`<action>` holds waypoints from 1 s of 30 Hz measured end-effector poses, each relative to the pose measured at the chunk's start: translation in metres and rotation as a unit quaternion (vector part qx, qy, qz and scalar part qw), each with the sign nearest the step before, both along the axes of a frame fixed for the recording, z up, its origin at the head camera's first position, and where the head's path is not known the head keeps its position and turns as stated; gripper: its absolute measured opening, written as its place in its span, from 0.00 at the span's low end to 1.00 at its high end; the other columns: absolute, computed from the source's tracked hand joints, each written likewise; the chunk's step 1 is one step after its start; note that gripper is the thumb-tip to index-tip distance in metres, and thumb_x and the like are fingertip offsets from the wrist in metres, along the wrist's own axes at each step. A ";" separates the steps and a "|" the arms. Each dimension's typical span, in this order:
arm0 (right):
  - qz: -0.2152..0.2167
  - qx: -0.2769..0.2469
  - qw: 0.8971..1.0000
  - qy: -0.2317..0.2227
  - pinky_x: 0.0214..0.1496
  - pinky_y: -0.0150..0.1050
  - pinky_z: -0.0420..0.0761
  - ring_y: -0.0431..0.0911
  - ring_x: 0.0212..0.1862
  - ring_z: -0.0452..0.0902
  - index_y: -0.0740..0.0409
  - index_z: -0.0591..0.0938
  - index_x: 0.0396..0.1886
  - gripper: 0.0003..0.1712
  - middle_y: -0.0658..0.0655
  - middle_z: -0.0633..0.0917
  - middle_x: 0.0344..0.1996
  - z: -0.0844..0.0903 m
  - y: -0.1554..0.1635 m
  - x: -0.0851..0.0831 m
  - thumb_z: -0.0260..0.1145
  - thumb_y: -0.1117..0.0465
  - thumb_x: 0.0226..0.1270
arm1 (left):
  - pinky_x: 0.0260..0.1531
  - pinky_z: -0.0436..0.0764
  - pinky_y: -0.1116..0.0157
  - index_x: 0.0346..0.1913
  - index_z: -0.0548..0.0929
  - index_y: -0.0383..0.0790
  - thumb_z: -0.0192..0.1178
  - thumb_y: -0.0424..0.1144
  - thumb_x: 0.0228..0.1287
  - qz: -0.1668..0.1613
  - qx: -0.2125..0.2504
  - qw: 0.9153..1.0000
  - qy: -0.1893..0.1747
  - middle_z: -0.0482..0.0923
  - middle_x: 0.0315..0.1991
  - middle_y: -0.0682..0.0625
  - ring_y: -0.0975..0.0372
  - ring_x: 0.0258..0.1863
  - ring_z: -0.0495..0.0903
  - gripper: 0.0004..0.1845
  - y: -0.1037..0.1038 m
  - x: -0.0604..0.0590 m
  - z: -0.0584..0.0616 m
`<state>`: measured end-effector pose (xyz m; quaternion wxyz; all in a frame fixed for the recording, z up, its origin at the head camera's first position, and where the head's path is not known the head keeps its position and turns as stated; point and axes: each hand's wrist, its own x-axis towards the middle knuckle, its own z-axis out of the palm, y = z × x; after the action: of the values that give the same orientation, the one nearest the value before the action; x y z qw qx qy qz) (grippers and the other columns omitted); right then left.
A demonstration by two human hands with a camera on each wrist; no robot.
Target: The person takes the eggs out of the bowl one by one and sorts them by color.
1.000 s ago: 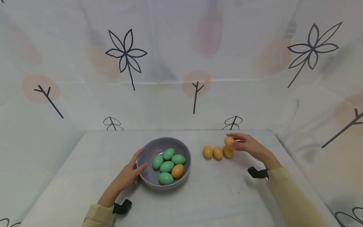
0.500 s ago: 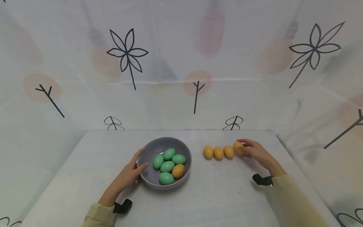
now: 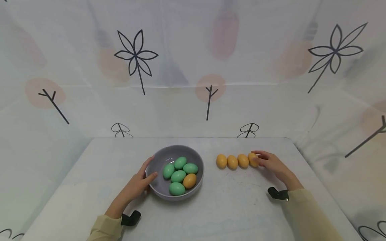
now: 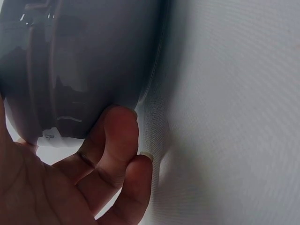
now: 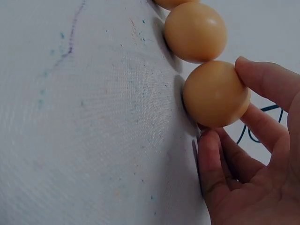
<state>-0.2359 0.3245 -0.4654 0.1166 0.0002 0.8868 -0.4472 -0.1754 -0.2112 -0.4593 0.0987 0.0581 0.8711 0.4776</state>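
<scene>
A grey bowl stands left of the table's middle, holding several green eggs and one orange-yellow egg. My left hand grips its left side, thumb over the rim; the left wrist view shows curled fingers against the outer wall. To the right of the bowl, several orange-yellow eggs lie in a row on the table. My right hand pinches the rightmost egg between thumb and fingers, and that egg touches its neighbour in the right wrist view.
The white table reaches back to a pale cloth backdrop printed with leaf and twig drawings. Cloth also hangs at the left and right sides. Small coloured specks mark the table surface near the row.
My right hand has brought its egg rightward and down from above the row's third egg to the row's right end, on the table. My left hand stays on the bowl.
</scene>
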 end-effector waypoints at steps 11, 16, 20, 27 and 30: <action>-0.009 -0.019 1.000 -0.015 0.65 0.63 0.61 0.63 0.64 0.67 0.63 0.64 0.74 0.43 0.72 0.65 0.69 0.000 -0.002 0.004 0.61 0.39 0.72 | 0.29 0.71 0.61 0.79 0.49 0.65 0.56 0.54 0.73 -0.004 -0.013 1.000 0.004 0.73 0.23 0.45 0.56 0.23 0.73 0.38 -0.002 -0.003 0.002; -0.017 -0.026 0.999 -0.014 0.66 0.64 0.60 0.63 0.65 0.67 0.62 0.63 0.75 0.44 0.72 0.65 0.69 -0.002 -0.002 0.004 0.61 0.39 0.72 | 0.29 0.71 0.61 0.79 0.50 0.65 0.56 0.53 0.73 -0.004 -0.014 1.000 0.002 0.73 0.23 0.45 0.56 0.23 0.74 0.38 -0.003 -0.004 0.003; -0.026 -0.033 0.999 -0.020 0.67 0.64 0.58 0.65 0.66 0.64 0.61 0.62 0.76 0.45 0.72 0.63 0.71 -0.002 -0.004 0.003 0.61 0.39 0.72 | 0.29 0.72 0.61 0.79 0.50 0.65 0.56 0.53 0.73 -0.003 -0.013 1.000 0.002 0.73 0.24 0.45 0.56 0.23 0.74 0.37 -0.004 -0.006 0.004; -0.023 -0.062 0.998 -0.001 0.66 0.61 0.61 0.61 0.65 0.67 0.61 0.62 0.76 0.43 0.72 0.65 0.69 -0.006 0.002 0.005 0.62 0.42 0.72 | 0.28 0.72 0.61 0.79 0.50 0.64 0.56 0.53 0.74 -0.008 -0.003 1.000 0.002 0.73 0.25 0.45 0.56 0.23 0.74 0.37 -0.004 -0.007 0.004; -0.021 -0.084 0.996 0.021 0.64 0.49 0.67 0.48 0.60 0.73 0.61 0.62 0.76 0.40 0.70 0.68 0.68 -0.009 0.007 0.008 0.61 0.46 0.74 | 0.29 0.73 0.61 0.79 0.50 0.65 0.56 0.53 0.73 -0.010 0.000 1.000 0.001 0.73 0.25 0.45 0.56 0.23 0.74 0.37 -0.005 -0.007 0.003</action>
<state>-0.2279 0.3319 -0.4742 0.0886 -0.0006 0.8480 -0.5225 -0.1825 -0.2165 -0.4562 0.1029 0.0674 0.8705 0.4765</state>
